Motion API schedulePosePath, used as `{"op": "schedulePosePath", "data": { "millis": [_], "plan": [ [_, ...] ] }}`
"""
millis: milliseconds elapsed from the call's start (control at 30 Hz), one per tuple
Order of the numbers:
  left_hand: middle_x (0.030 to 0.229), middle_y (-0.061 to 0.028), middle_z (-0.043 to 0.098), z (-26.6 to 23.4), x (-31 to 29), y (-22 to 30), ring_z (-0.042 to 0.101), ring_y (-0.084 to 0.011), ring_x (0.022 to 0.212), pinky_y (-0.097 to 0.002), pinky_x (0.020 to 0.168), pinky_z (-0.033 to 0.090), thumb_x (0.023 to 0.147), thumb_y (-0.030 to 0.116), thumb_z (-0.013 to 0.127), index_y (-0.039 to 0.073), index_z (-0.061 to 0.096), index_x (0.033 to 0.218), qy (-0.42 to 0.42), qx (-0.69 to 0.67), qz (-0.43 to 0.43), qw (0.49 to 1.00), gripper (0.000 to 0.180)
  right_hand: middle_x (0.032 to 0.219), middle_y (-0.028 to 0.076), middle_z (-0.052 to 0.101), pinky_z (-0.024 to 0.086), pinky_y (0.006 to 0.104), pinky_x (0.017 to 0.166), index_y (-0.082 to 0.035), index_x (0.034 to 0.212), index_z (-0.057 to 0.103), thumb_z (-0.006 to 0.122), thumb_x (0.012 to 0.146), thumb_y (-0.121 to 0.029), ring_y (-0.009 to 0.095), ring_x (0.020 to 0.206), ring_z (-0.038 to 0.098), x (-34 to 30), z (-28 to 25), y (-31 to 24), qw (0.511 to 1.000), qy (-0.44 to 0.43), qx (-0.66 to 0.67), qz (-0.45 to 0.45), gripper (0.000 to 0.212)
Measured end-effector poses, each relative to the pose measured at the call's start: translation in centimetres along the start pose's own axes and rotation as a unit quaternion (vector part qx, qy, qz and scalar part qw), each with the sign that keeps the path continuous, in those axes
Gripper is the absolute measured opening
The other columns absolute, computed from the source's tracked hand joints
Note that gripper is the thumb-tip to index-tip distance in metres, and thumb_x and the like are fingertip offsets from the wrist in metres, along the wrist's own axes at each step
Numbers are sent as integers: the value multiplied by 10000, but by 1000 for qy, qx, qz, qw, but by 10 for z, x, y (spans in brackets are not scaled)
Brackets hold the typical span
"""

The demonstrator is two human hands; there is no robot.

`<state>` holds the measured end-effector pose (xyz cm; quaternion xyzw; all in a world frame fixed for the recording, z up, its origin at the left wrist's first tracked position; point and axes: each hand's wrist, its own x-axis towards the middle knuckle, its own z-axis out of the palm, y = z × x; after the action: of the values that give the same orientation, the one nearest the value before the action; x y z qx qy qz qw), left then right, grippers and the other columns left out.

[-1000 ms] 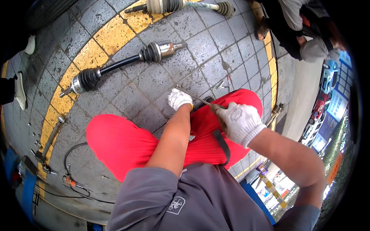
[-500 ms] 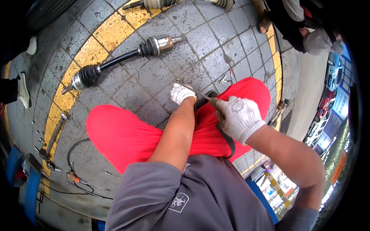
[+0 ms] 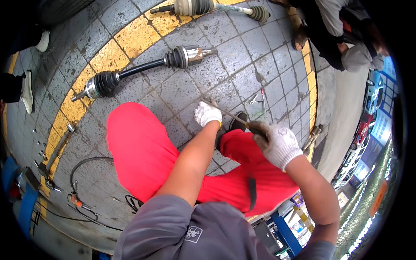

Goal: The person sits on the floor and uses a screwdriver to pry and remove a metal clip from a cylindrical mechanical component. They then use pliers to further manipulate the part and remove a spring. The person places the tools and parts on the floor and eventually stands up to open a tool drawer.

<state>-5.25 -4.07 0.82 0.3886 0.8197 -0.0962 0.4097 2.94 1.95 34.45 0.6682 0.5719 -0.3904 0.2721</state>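
In my right hand [image 3: 278,142], in a white knit glove with a dirty palm, is the dark handle of a long thin metal tool [image 3: 234,117] that looks like a screwdriver. Its shaft slants up and left to my left hand [image 3: 208,114], also white-gloved. The left fingers are curled in beside the shaft's far end, low over the floor; what they hold, if anything, is hidden. Beyond my hands a drive shaft [image 3: 141,68] with black rubber boots lies on the grey tiles. Red-handled pliers [image 3: 255,99] lie right of my left hand.
A second drive shaft [image 3: 225,8] lies at the far edge. On the left are a long-handled wrench [image 3: 60,149], a black hose [image 3: 86,162] and an orange-and-grey air tool [image 3: 76,200]. A person [image 3: 346,39] crouches at the upper right; another's shoes [image 3: 27,93] show at left.
My right hand has moved right and down along with the handle. My right knee has dropped, and my shoe shows more. The whole view has shifted a little.
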Motion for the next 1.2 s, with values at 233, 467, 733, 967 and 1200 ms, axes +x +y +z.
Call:
{"op": "schedulePosePath", "data": {
  "millis": [233, 467, 733, 967, 1200],
  "plan": [
    [1215, -252, 746, -5, -2, -12, 708, -451, 1159, -517, 1009, 562, 996, 495, 674, 27, 633, 1294, -73, -114, 18, 991, 557, 1196, 265, 745, 585, 464, 966, -65, 1371, 682, 660, 1008, -169, 424, 1119, 728, -31, 25, 27, 993, 36, 115, -1, 378],
    [1316, -277, 709, -9, -5, -23, 672, -466, 1229, -514, 1066, 519, 1019, 526, 628, 36, 534, 1487, -74, -203, 96, 972, 684, 1204, 172, 777, 556, 349, 999, 39, 1413, 645, 650, 1035, -110, 205, 1111, 716, -58, 41, 112, 944, 24, 317, 85, 406],
    [1361, -234, 694, 10, 2, -41, 669, -357, 1262, -411, 1071, 509, 1035, 379, 703, 6, 544, 1482, -92, -320, 161, 929, 604, 853, -38, 692, 428, 242, 532, -29, 1422, 680, 719, 1003, -166, 45, 595, 509, -64, 138, 195, 865, 20, 481, 145, 442],
    [1132, -176, 728, 2, -21, -34, 714, -316, 1049, -425, 961, 552, 1013, 296, 729, 79, 623, 1310, -143, -340, 204, 907, 383, 1083, 71, 767, 558, 260, 773, 58, 1393, 666, 697, 986, -126, 100, 866, 668, -84, 204, 225, 821, 72, 553, 122, 447],
    [1129, -93, 717, -18, -32, -1, 698, -188, 1037, -330, 952, 568, 961, 15, 767, 30, 633, 1283, -150, -429, 316, 833, 349, 924, 116, 757, 498, 250, 496, 95, 1356, 661, 757, 932, -155, 116, 587, 630, -104, 229, 260, 737, 100, 654, 134, 502]
  ]
}}
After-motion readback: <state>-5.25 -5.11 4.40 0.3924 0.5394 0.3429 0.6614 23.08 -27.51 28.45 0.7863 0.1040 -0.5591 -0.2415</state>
